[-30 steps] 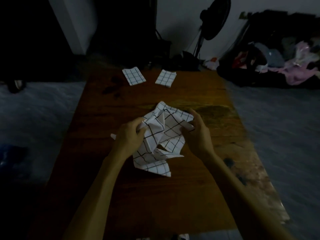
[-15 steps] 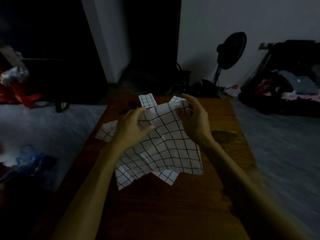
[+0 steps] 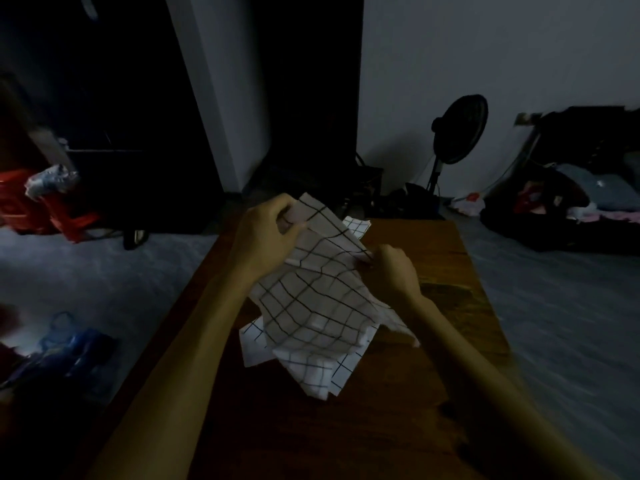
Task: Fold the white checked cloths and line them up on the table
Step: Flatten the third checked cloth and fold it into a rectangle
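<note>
**Shaking out the third cloth above the counter**

Hanging between both hands, the white checked cloth [image 3: 311, 299] is now lifted off the wooden counter [image 3: 446, 271], its lower corners drooping toward the boards. A second ago it sat as a crumpled bundle low over the counter; half a second ago it was spread wider and flatter. Now it is raised and drawn along its top edge, which suggests the person is finding corners before the first fold, so no fold on this piece looks started yet.

The left hand [image 3: 266, 237] is up and to the left, thumb and curled fingers pinching the cloth's upper corner. The right hand [image 3: 391, 268] sits lower and to the right, fingers curled in, pinching the same top edge.

Behind the raised cloth, one folded cloth [image 3: 356, 226] peeks out at the far end of the counter; another seen earlier there is now hidden. Beyond stand a dark fan [image 3: 457, 129] and a clothes heap [image 3: 571, 202] on the floor.
</note>
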Tool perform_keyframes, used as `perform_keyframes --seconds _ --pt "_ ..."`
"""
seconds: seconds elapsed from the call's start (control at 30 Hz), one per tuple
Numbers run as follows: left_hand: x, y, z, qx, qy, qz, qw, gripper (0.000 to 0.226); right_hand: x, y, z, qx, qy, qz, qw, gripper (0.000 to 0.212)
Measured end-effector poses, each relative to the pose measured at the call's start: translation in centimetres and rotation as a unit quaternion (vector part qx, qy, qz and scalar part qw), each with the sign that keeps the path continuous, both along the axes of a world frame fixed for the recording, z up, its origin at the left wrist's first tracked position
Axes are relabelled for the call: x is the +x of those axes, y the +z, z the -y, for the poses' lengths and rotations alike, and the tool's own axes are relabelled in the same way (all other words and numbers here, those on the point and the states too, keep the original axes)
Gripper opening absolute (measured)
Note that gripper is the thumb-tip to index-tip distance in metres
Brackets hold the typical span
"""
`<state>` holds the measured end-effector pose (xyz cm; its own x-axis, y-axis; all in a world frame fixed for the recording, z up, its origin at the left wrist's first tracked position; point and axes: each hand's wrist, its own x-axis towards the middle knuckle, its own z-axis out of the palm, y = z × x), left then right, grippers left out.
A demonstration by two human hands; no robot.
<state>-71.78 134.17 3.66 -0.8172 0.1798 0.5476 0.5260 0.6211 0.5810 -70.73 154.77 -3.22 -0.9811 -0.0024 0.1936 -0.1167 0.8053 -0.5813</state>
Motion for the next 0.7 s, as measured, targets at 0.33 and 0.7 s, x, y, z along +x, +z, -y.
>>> perform_keyframes --seconds 0.33,0.7 --pt "-0.2 4.6 -3.2 -0.163 0.070 -0.132 0.975 0.012 -1.0 7.3 -3.5 0.119 -0.067 -0.256 0.957 0.017" --pt "3.8 0.7 -6.1 -0.139 0.060 -0.211 0.966 0.034 6.1 3.5 -11.8 0.105 -0.162 -0.316 0.929 0.023"
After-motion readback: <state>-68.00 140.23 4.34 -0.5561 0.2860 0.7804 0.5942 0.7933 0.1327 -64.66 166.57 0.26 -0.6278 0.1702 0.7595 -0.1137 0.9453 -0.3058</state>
